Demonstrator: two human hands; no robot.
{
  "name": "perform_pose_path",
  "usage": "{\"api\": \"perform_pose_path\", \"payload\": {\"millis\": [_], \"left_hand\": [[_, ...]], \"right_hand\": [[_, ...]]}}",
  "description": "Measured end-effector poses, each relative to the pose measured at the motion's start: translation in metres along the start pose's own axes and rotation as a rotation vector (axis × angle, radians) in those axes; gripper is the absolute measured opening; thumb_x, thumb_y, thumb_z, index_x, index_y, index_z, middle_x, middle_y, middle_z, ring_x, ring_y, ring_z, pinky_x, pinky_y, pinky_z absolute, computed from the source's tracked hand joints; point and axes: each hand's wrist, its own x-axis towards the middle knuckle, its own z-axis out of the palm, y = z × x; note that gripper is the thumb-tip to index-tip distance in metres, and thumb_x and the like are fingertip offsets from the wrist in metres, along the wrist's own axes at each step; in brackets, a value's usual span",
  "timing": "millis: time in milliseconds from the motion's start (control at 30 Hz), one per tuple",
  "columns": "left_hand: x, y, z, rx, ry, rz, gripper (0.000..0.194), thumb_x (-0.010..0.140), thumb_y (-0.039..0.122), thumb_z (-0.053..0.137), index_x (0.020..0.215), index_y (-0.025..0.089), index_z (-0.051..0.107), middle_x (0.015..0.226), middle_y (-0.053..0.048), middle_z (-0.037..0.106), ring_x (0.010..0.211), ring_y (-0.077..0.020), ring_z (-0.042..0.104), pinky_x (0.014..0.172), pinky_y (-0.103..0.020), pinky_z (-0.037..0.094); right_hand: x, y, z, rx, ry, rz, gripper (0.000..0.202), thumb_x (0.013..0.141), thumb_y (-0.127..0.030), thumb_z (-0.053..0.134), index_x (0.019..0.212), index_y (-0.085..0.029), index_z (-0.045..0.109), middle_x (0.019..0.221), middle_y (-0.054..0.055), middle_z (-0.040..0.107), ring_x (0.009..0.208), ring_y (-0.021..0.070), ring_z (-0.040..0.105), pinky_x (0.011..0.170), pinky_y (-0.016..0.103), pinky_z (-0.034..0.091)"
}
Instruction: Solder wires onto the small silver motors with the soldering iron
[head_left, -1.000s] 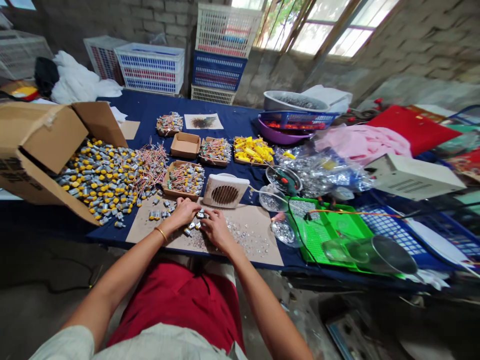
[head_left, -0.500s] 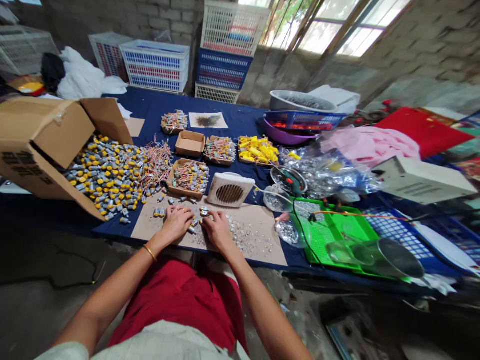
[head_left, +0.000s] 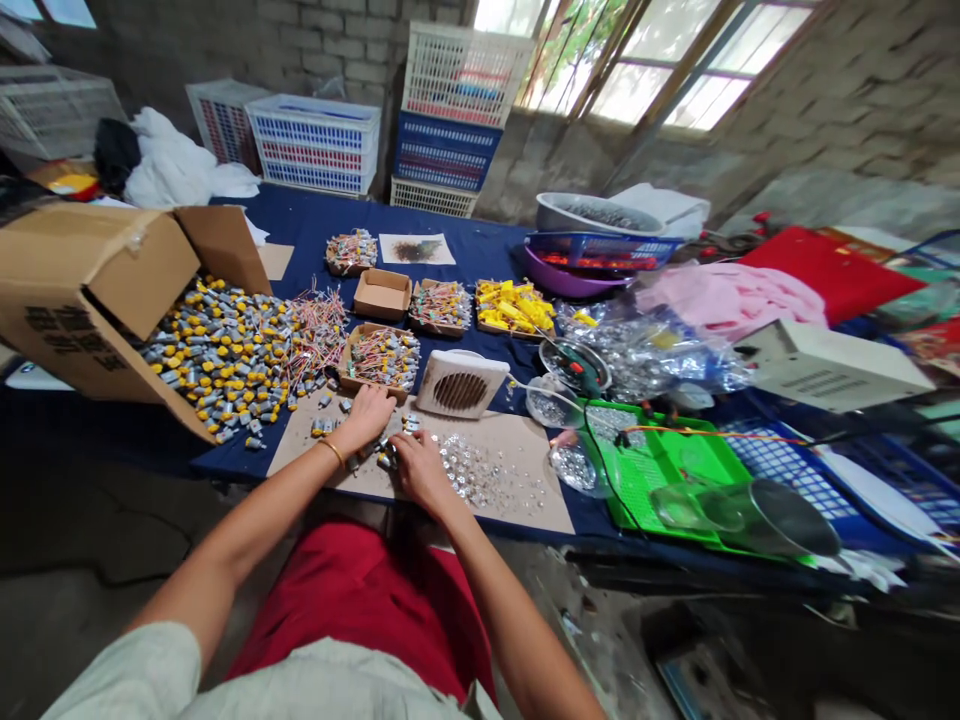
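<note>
My left hand [head_left: 369,412] is at the front edge of a small cardboard tray of wired motors [head_left: 382,355]. Its fingers are bent down and close together, and what lies under them is hidden. Lower on the brown board [head_left: 517,455], my right hand [head_left: 420,468] has its fingers closed at a small grey motor [head_left: 387,457] with a yellow end. Loose motors [head_left: 322,427] lie left of my left wrist, and another motor [head_left: 410,424] sits just beyond my right hand. Small shiny metal pieces [head_left: 472,475] are scattered to the right of my right hand.
A tipped cardboard box [head_left: 97,290] spills a heap of motors [head_left: 225,345] at left. Behind the board stands a white fan-like unit [head_left: 461,385]. Farther back is a tray of yellow parts [head_left: 514,305]. Bowls of metal pieces [head_left: 574,465] and a green tray [head_left: 652,480] stand at right.
My left hand has moved away from me, from among the motors on the board to the tray's front edge. My right hand has shifted slightly left and nearer to me.
</note>
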Motion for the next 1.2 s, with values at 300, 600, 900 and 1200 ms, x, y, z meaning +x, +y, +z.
{"api": "perform_pose_path", "payload": {"millis": [300,600,900,1200], "left_hand": [[-0.012,-0.012,0.003,-0.186,0.092,-0.020,0.015,0.091,0.022,0.051,0.096,0.015,0.064,0.096,-0.010,0.066,0.101,-0.0256,0.055,0.096,-0.044,0.032],[-0.072,0.019,0.007,-0.323,0.076,0.022,0.013,0.088,0.027,0.057,0.097,0.021,0.062,0.094,-0.006,0.068,0.099,-0.0238,0.057,0.101,-0.048,0.029],[-0.078,0.044,0.023,-0.243,0.089,0.102,0.017,0.092,0.027,0.052,0.105,0.022,0.061,0.107,-0.008,0.068,0.108,-0.0251,0.054,0.103,-0.049,0.027],[-0.107,0.018,0.014,-0.256,0.074,-0.031,0.027,0.090,0.026,0.056,0.116,0.025,0.060,0.121,-0.008,0.063,0.117,-0.0278,0.049,0.102,-0.049,0.026]], "right_hand": [[-0.001,0.000,0.006,0.007,-0.017,0.046,0.015,0.088,-0.017,0.059,0.102,-0.018,0.066,0.097,0.010,0.066,0.091,0.0248,0.050,0.082,0.036,0.041],[-0.021,0.014,-0.003,0.014,0.060,0.129,0.011,0.090,-0.018,0.057,0.091,-0.019,0.068,0.090,0.008,0.067,0.086,0.0233,0.049,0.078,0.035,0.039],[-0.013,0.022,0.007,0.027,0.101,0.132,0.027,0.089,-0.010,0.051,0.102,-0.021,0.072,0.093,0.008,0.068,0.084,0.0222,0.049,0.078,0.034,0.040],[-0.026,-0.001,0.004,0.022,0.100,0.135,0.022,0.091,-0.027,0.056,0.106,-0.020,0.070,0.099,0.011,0.064,0.089,0.0252,0.048,0.079,0.037,0.040]]}}
